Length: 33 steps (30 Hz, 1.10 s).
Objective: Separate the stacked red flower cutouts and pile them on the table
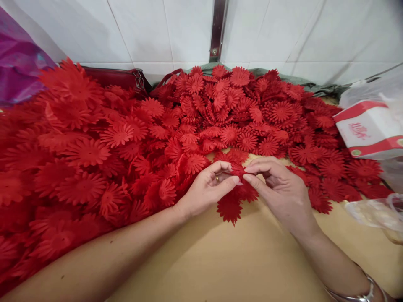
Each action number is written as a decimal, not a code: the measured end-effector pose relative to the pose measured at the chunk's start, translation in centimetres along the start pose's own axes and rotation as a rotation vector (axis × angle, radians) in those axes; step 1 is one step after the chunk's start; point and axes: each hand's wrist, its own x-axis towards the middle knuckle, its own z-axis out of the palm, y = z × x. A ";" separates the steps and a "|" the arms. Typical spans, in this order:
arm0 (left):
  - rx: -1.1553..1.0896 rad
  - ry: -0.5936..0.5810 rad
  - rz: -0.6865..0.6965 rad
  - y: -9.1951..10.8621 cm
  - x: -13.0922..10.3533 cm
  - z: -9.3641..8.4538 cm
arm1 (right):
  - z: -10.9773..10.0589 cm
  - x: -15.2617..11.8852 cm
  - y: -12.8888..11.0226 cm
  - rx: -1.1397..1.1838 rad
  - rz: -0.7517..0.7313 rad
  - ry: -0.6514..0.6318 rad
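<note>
A small red petal piece (238,169) is pinched between both hands above the table. My left hand (209,186) grips its left side between thumb and forefinger. From the right, my right hand (280,188) pinches the same piece with its thumb and forefinger. Something pale and tiny shows beneath the left thumb tip, too small to make out. Just below the hands a darker red flower piece (229,208) lies on the tan table (220,264). A big heap of red flower pieces (88,153) spreads across the left and back.
A red bag (110,77) sits behind the heap by the tiled wall (151,31). Purple shiny material (22,63) is at the upper left. On the right are a white and red box (370,129) and a clear plastic container (374,213).
</note>
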 end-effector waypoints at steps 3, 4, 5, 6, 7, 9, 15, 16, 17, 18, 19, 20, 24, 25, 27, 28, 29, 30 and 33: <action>0.027 -0.002 -0.009 0.1 0.0 0.1 | 0.0 0.1 0.1 -0.011 -0.037 -0.008; 0.029 0.007 -0.004 0.1 0.0 0.2 | 0.0 0.1 0.1 -0.007 -0.028 -0.004; 0.028 0.018 0.002 0.0 0.1 0.2 | 0.0 0.1 0.1 -0.007 -0.018 0.001; 0.026 0.028 0.008 -0.1 0.1 0.1 | 0.1 0.1 0.1 -0.014 -0.013 0.005; 0.027 0.040 0.010 -0.3 0.2 0.1 | 0.1 0.1 0.1 -0.027 -0.012 0.005; 0.032 0.056 0.005 -0.5 0.3 -0.1 | 0.1 0.2 -0.1 -0.071 -0.029 -0.004; -0.017 0.024 0.016 -1.0 0.3 -0.1 | 0.1 0.3 0.0 -0.082 -0.057 -0.009; -0.029 0.013 0.015 -1.0 0.3 -0.1 | 0.1 0.3 0.1 -0.063 -0.052 -0.004; -0.034 0.005 0.014 -0.9 0.3 0.0 | 0.1 0.3 0.2 -0.047 -0.047 -0.001; -0.024 0.000 0.012 -0.9 0.2 0.1 | 0.1 0.3 0.3 -0.038 -0.044 0.001; -0.001 0.004 0.008 -0.8 0.2 0.1 | 0.1 0.3 0.3 -0.038 -0.042 0.000; 0.030 0.015 0.007 -0.7 0.1 0.1 | 0.2 0.2 0.2 -0.050 -0.042 -0.005; 0.127 0.056 0.014 -0.5 0.2 0.0 | 0.3 0.1 -0.2 -0.146 -0.058 -0.043; 0.139 0.055 0.019 -0.4 0.3 -0.1 | 0.3 0.1 -0.2 -0.155 -0.066 -0.042; 0.152 0.039 0.028 -0.3 0.4 -0.2 | 0.4 0.0 -0.2 -0.138 -0.077 -0.019; 0.155 0.031 0.032 -0.2 0.4 -0.2 | 0.4 0.0 -0.2 -0.125 -0.082 -0.013; 0.157 0.025 0.035 -0.2 0.4 -0.3 | 0.4 0.0 -0.2 -0.118 -0.085 -0.017; 0.160 0.024 0.037 -0.1 0.4 -0.3 | 0.4 -0.1 -0.2 -0.117 -0.089 -0.028; 0.166 0.050 0.046 -0.1 0.4 -0.3 | 0.4 0.0 -0.2 -0.120 -0.091 -0.059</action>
